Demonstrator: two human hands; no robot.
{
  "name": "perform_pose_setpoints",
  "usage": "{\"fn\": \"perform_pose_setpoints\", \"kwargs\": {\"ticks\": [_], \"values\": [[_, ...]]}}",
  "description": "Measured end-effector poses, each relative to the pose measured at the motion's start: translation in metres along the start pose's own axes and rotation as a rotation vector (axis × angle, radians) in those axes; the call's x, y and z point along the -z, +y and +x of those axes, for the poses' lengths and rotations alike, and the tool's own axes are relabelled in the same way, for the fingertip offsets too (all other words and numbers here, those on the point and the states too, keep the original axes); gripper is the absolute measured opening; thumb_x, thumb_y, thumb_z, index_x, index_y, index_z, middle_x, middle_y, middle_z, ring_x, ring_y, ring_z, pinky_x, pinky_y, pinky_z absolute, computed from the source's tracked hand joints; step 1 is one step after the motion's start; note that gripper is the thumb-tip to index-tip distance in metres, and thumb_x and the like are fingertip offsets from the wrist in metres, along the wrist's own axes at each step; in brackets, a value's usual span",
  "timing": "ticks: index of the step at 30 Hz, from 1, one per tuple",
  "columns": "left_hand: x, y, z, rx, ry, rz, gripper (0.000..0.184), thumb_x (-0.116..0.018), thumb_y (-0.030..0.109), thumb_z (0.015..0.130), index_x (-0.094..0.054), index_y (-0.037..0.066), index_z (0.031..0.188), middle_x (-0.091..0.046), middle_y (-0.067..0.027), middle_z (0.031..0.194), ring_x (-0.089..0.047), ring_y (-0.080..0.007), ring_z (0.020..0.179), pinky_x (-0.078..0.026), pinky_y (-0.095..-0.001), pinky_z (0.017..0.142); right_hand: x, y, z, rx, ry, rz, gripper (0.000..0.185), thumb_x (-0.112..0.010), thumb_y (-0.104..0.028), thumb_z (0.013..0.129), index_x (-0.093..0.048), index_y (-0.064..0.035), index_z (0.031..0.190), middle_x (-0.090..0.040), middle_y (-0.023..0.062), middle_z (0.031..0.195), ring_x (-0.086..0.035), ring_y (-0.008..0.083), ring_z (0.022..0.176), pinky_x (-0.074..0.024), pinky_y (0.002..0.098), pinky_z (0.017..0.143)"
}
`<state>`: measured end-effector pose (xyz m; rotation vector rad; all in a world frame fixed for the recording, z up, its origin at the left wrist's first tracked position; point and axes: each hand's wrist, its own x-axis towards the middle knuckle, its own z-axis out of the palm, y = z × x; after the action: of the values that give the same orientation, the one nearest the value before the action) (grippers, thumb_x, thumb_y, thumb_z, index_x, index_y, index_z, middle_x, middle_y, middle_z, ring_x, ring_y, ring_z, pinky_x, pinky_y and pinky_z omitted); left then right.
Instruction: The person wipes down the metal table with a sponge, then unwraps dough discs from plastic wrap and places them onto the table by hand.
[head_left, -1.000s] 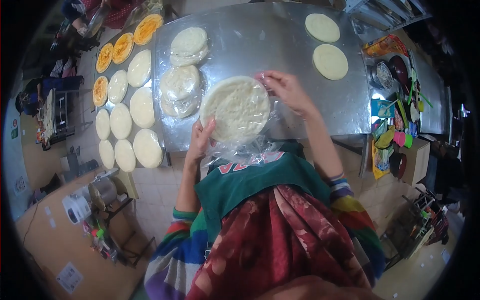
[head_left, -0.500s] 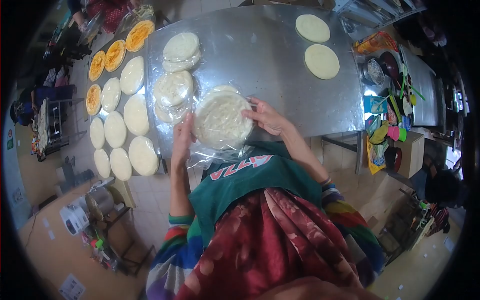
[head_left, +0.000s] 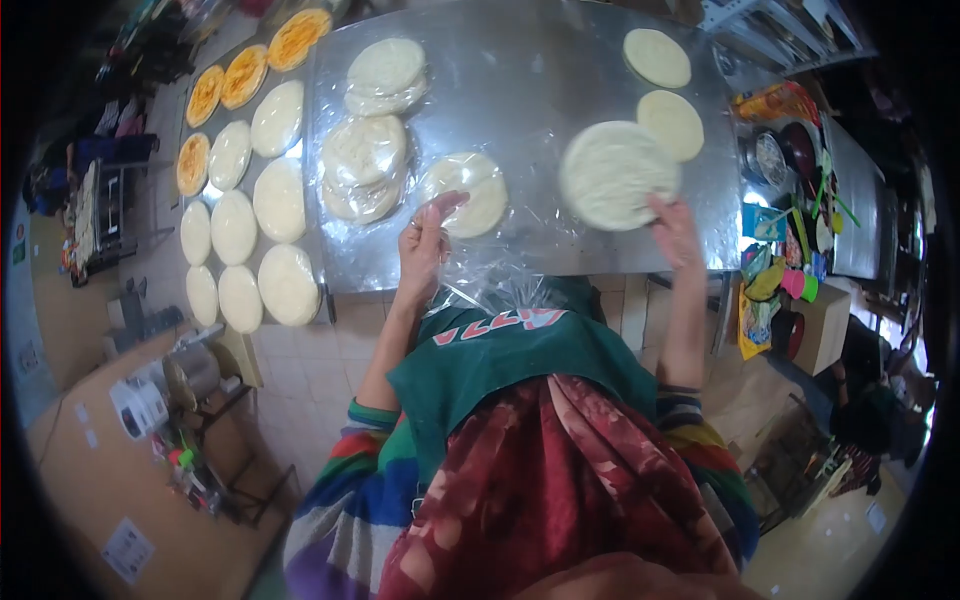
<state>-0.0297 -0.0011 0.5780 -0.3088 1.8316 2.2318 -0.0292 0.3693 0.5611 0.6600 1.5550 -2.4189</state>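
Note:
My right hand [head_left: 677, 235] grips the near right edge of a flat pale dough round [head_left: 618, 175], which is slightly blurred and overlaps one of the two rounds behind it in view. Clear plastic [head_left: 490, 280] bunches between my left hand [head_left: 428, 238] and the apron, and my left fingers are closed on it. Another dough round [head_left: 480, 195] lies just beyond my left hand, partly under the plastic. Further left are two stacks of plastic-wrapped dough rounds [head_left: 362, 150]. At the table's far right are two bare dough rounds [head_left: 657, 57].
Left of the steel table [head_left: 500, 90], a tray [head_left: 309, 165] bears several pale rounds and several orange-topped rounds [head_left: 246, 76]. A metal bowl [head_left: 768, 155], coloured utensils and pink cups [head_left: 797, 285] crowd the right side.
My right hand has pulled a dough round out of the plastic and carried it right. My left hand has shifted right with the plastic, leaving one round in front of it.

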Motion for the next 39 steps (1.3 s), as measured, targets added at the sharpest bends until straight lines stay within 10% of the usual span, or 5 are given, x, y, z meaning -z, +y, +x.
{"fn": "perform_pose_setpoints", "kwargs": {"ticks": [9, 15, 20, 29, 39], "values": [[0.126, -0.007, -0.039, -0.16, 0.505, 0.191, 0.031, -0.044, 0.032, 0.098, -0.059, 0.006, 0.09, -0.055, 0.0012, 0.072, -0.04, -0.0041, 0.052, -0.032, -0.0195, 0.048, 0.035, 0.008, 0.024, 0.887, 0.35, -1.314, 0.036, -0.066, -0.02, 0.084, -0.06, -0.0086, 0.118, -0.061, 0.0112, 0.116, -0.057, 0.0204, 0.108, -0.0444, 0.0334, 0.09], [0.174, 0.004, -0.084, -0.064, 0.639, 0.371, 0.026, -0.051, 0.028, 0.096, -0.055, 0.007, 0.081, -0.051, 0.0038, 0.069, -0.044, -0.0054, 0.061, -0.036, -0.0212, 0.058, -0.115, 0.116, 0.066, 0.217, -0.148, -0.93, 0.044, -0.064, -0.03, 0.085, -0.057, -0.0039, 0.119, -0.064, 0.0154, 0.107, -0.065, 0.023, 0.088, -0.0502, 0.0336, 0.077], [0.141, 0.03, -0.095, -0.057, 0.547, 0.477, 0.011, -0.06, 0.01, 0.089, -0.054, 0.004, 0.082, -0.048, 0.0042, 0.075, -0.042, -0.0037, 0.068, -0.035, -0.019, 0.059, -0.167, 0.144, 0.089, 0.347, 0.061, -1.147, 0.06, -0.071, -0.039, 0.077, -0.055, 0.0015, 0.118, -0.064, 0.0154, 0.095, -0.063, 0.023, 0.079, -0.0494, 0.0324, 0.072], [0.127, 0.023, -0.074, -0.331, 0.344, 0.437, 0.023, -0.04, -0.011, 0.082, -0.047, 0.003, 0.099, -0.059, -0.0068, 0.096, -0.054, -0.0123, 0.083, -0.043, -0.0246, 0.078, -0.177, 0.082, 0.057, 0.032, -0.254, -0.295, 0.026, -0.068, -0.008, 0.082, -0.052, -0.0004, 0.102, -0.062, 0.0056, 0.091, -0.056, 0.0092, 0.083, -0.0465, 0.0265, 0.072], [0.064, 0.053, -0.022, -0.136, -0.074, 0.1, 0.03, -0.044, 0.02, 0.092, -0.048, -0.001, 0.112, -0.05, -0.0032, 0.066, -0.046, -0.01, 0.058, -0.039, -0.0247, 0.055, -0.191, 0.006, -0.029, 1.334, -0.159, -0.999, 0.023, -0.062, -0.002, 0.076, -0.052, -0.0107, 0.095, -0.06, 0.0074, 0.121, -0.051, 0.0317, 0.118, -0.0391, 0.0424, 0.098]]}}
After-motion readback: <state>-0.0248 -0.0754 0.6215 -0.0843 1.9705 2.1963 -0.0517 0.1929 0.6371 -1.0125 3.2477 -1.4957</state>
